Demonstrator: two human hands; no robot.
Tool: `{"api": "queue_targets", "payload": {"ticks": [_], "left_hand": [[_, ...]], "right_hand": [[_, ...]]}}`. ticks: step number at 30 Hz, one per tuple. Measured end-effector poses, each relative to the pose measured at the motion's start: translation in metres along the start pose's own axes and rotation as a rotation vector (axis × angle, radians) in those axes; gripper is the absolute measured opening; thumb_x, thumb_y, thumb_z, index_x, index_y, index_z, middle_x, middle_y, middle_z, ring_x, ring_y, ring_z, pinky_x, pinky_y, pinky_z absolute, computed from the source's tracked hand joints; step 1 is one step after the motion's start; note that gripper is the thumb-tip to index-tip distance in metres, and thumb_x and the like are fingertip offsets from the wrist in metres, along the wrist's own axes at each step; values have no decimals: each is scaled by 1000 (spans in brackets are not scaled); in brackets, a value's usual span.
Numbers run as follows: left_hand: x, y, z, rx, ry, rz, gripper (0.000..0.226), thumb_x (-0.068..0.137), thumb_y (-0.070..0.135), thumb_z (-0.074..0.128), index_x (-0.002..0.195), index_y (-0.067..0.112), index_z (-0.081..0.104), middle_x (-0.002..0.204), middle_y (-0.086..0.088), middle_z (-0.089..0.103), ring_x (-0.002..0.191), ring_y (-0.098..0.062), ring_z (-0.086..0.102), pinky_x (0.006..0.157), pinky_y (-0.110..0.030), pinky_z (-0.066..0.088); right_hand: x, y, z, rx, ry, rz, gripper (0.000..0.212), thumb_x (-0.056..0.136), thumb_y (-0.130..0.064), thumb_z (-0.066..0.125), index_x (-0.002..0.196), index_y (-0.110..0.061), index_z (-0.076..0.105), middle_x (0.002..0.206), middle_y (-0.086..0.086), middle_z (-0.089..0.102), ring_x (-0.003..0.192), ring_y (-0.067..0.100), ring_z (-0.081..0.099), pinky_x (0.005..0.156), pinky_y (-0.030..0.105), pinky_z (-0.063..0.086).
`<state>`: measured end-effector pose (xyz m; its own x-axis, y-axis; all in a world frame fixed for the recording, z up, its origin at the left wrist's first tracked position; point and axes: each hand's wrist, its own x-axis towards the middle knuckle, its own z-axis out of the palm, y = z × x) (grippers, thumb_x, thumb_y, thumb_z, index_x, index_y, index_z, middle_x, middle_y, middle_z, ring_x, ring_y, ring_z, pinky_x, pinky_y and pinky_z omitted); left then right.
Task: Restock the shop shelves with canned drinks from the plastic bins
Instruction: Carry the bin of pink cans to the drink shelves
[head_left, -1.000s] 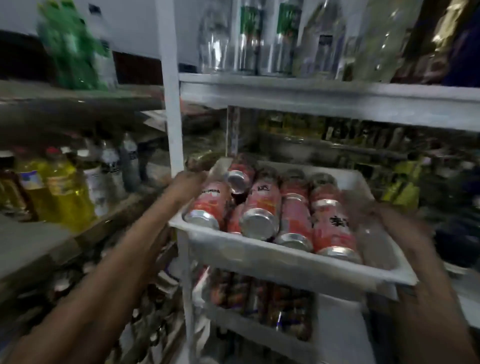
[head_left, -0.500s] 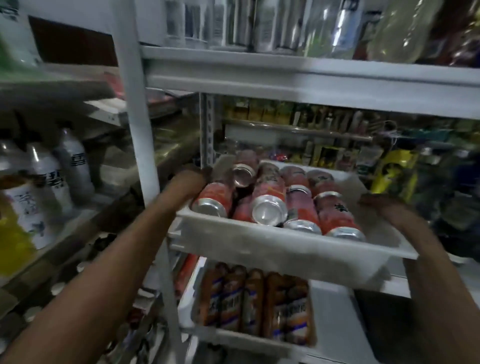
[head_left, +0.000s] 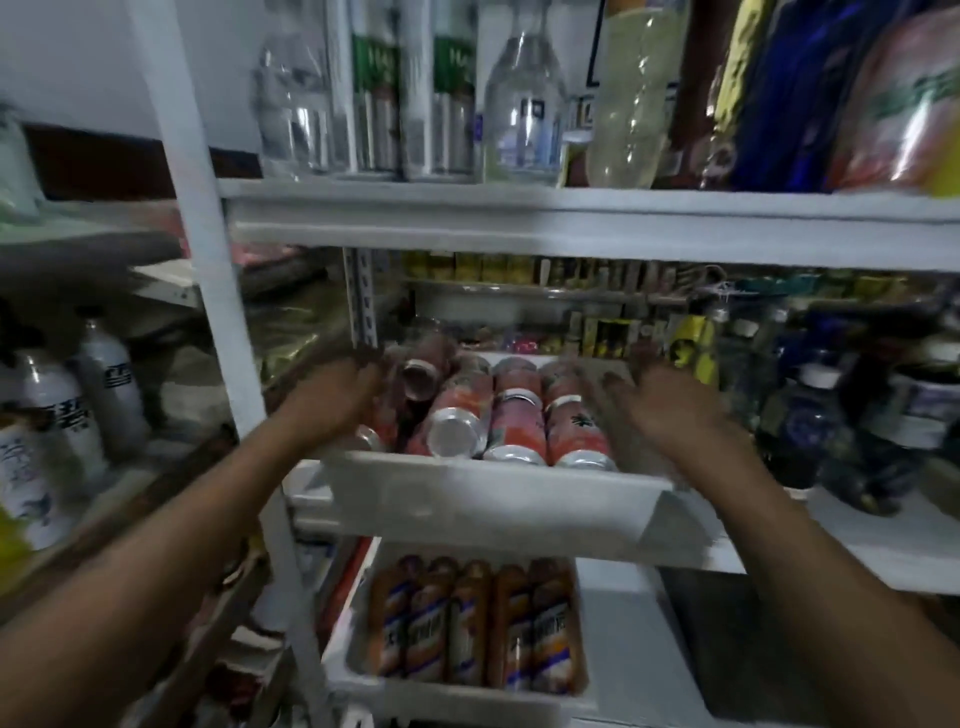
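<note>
On the middle shelf (head_left: 883, 545): white bin (head_left: 483, 488) of red cans (head_left: 519, 431), flanked by left hand (head_left: 332, 405) (grip unreadable through blur) and right hand (head_left: 670, 410) (fingers splayed, loose). Step, as judged: seating bin; next, likely a push inward.

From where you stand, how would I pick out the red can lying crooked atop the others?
Look at the white metal shelving rack, middle shelf, where a white plastic bin holds red drink cans lying in rows. At the bin's back left, beside the person's left hand, one red can rides on top, skewed while the rest lie straight.
</note>
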<state>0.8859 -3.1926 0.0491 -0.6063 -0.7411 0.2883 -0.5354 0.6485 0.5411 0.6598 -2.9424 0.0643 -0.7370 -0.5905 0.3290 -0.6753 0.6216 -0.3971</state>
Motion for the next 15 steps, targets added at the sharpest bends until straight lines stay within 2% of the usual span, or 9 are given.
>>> {"api": "queue_targets", "payload": {"ticks": [2,4,6,8,10,12,15], "left_hand": [[-31,15,3,51,-5,155,46,105,55,35,114,25,69,114,-2,68,109,-25,63,86,-32,43],[-47,18,5,217,39,277,62,97,67,25,128,31,64,127,-3,67,113,-28,63,92,-40,49],[-49,15,8,282,60,229,64,94,70,24,135,35,58,134,-3,64,115,-29,63,92,-43,51],[-51,21,12,227,74,151,57,97,69,32,138,38,57,137,-2,62,118,-28,62,94,-42,50],[-51,22,17,255,106,146,49,98,66,35,132,42,61,134,0,63,113,-26,64,89,-39,51],[-53,21,22,312,143,138,43,97,64,35,121,44,66,130,6,64,106,-22,65,81,-36,51],[-53,19,25,309,167,125,37,94,56,36,115,48,65,125,11,64,102,-18,64,80,-35,51]], "right_hand": [[-24,-8,-4,138,10,-39,49,104,-49,37,134,-14,50,126,22,63,108,37,60,80,39,37],[-48,-16,1,199,79,-128,48,103,-53,35,139,-23,47,133,13,60,114,34,57,88,39,35],[-61,-18,15,65,122,-187,54,101,-58,31,146,-29,39,144,8,53,127,34,51,100,43,39],[-65,-19,24,-137,116,-171,57,100,-57,25,152,-33,30,147,5,50,130,33,50,100,43,42],[-65,-22,25,-191,83,-153,53,100,-53,22,149,-35,32,135,5,60,118,32,59,91,41,44],[-62,-23,29,-230,102,-209,44,101,-47,22,136,-33,44,117,5,69,103,30,65,84,39,41],[-62,-21,30,-247,101,-196,40,103,-44,24,131,-30,47,111,8,71,100,31,65,83,38,42]]}}
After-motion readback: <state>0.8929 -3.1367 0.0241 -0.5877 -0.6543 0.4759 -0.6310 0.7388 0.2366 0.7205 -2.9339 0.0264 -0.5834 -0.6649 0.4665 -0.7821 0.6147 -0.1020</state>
